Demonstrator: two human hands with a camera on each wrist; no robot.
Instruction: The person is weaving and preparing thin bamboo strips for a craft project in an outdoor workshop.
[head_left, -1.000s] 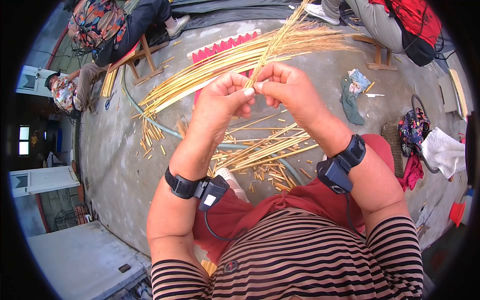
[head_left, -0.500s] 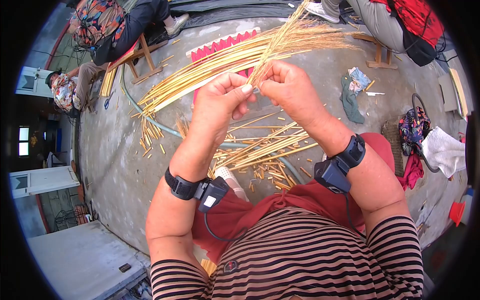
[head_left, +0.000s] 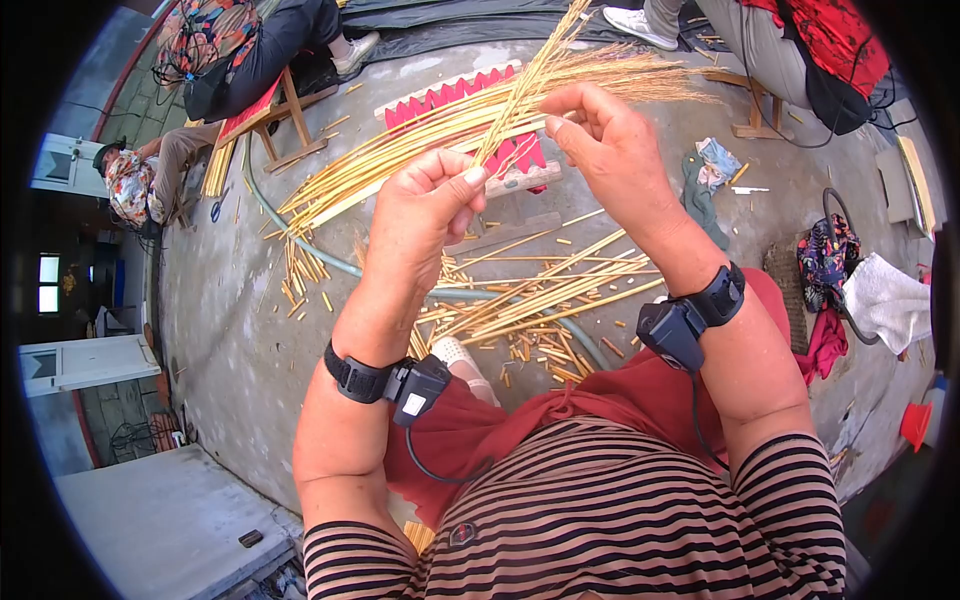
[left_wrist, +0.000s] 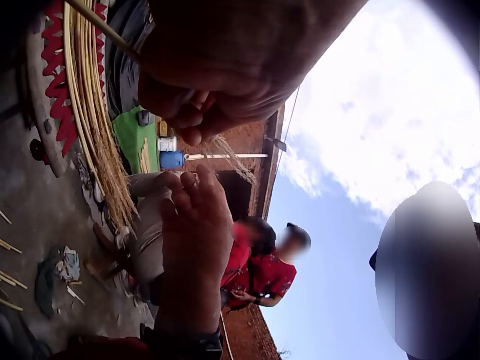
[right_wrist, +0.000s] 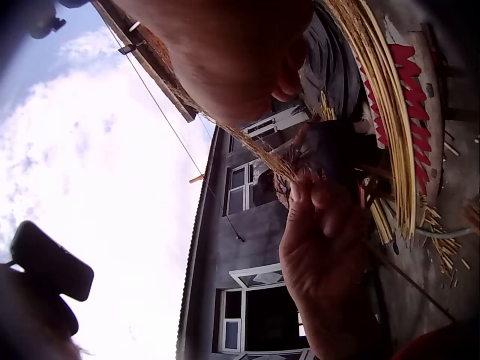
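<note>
My left hand (head_left: 425,205) pinches a dry straw stalk with a feathery seed head (head_left: 535,75) between thumb and fingers. The stalk slants up and away to the right, its thin wisps hanging loose just beyond the fingertips. Apart from it, to the right, my right hand (head_left: 610,145) is raised with thumb and forefinger separated and the other fingers loosely bent. In the right wrist view the left hand (right_wrist: 322,247) grips the stalk's lower end, and the seed head (right_wrist: 262,154) runs up behind the right hand. Beyond both hands lies a bundle of long stalks (head_left: 350,170).
The bundle lies across a rack with red zigzag cloth (head_left: 450,95). Cut stalks (head_left: 560,290) and short pieces (head_left: 545,350) litter the concrete near my feet. A hose (head_left: 265,205) curves across the floor. Cloths (head_left: 715,165) and a basket (head_left: 785,280) are at right. People sit ahead.
Both hands were together at the seed head; my right hand has let go and moved up and right. The left hand has shifted slightly left and down with the stalk.
</note>
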